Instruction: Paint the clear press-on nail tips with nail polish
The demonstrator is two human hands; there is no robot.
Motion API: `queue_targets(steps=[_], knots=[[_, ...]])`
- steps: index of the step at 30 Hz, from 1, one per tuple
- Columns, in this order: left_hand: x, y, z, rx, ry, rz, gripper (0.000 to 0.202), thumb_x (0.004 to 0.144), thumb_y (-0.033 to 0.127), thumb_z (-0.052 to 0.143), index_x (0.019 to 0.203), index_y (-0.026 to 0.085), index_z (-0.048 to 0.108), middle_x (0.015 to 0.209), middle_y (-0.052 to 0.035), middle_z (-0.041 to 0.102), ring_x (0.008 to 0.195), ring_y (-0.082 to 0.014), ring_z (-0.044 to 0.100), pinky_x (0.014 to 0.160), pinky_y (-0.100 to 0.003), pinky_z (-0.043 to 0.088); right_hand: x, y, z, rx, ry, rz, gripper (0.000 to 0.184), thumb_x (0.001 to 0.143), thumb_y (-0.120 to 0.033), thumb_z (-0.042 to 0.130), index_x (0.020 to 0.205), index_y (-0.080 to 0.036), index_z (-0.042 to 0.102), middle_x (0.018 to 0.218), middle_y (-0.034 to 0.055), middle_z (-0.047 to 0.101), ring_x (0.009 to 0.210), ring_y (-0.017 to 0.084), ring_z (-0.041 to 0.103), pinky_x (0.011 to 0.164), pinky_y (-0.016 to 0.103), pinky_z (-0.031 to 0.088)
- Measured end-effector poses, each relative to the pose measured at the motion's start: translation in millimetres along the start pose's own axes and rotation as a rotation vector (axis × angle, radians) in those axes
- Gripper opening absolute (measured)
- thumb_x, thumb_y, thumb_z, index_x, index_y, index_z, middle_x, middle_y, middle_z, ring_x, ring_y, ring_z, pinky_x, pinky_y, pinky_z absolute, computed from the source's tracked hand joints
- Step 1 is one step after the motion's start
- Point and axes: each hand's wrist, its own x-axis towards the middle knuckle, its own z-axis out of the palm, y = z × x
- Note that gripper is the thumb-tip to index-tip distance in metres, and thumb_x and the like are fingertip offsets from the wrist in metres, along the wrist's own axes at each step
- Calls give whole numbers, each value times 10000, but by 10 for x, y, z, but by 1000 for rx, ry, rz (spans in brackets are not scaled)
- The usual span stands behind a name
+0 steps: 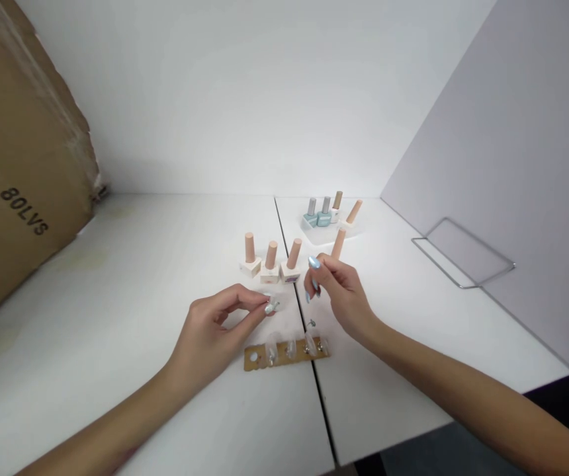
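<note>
Above cardboard point(252, 358), left hand point(210, 327) pinching clip point(273, 305)

View: head-worn cam, basically first-person
Facing: forward and down onto the white tabletop point(130, 317)
Distance: pretty close, left hand point(210, 330) and right hand point(344, 297) right in front

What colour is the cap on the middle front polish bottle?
The cap is pale peach, best seen in the head view.

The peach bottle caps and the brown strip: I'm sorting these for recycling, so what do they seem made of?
The peach bottle caps look like smooth matte plastic, though painted wood is possible; no grain shows. The brown strip looks like plain cardboard, dull and unglazed, with punched holes.
</note>
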Motion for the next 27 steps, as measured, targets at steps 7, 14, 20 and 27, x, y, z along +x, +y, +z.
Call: queue_targets(steps=[7,14,20,27], knots=[[1,6,10,-34,27,59,66,811,177,696,761,220,695,746,5,752,687,-150,720,681,-263,616,154,34,-259,-292,300,-284,159,912,-313,554,813,-236,651,833,22,663,733,155,582,681,311,465],[-12,-2,-17,-19,46,93,63,806,170,701,821,231,711,770,18,751,715,-134,722,718,-241,619,302,173,-460,-422,500,-323,207,838,-222,606,1043,-250,611,1099,45,635,918,174,587,792,339,469],[-20,-32,-34,38,34,87,71,825,214,689,882,228,727,830,-1,775,747,-157,737,739,-279,619,351,216,-480,-402,405,-114,213,783,-233,614,993,-216,636,893,32,679,818,176,623,739,331,475],[-36,-11,-46,109,36,107,68,827,224,673,854,235,734,818,-6,784,721,-174,741,642,-288,604,353,248,-491,-348,370,-126,218,799,-250,614,1006,-202,661,693,-3,650,705,162,625,771,349,505]])
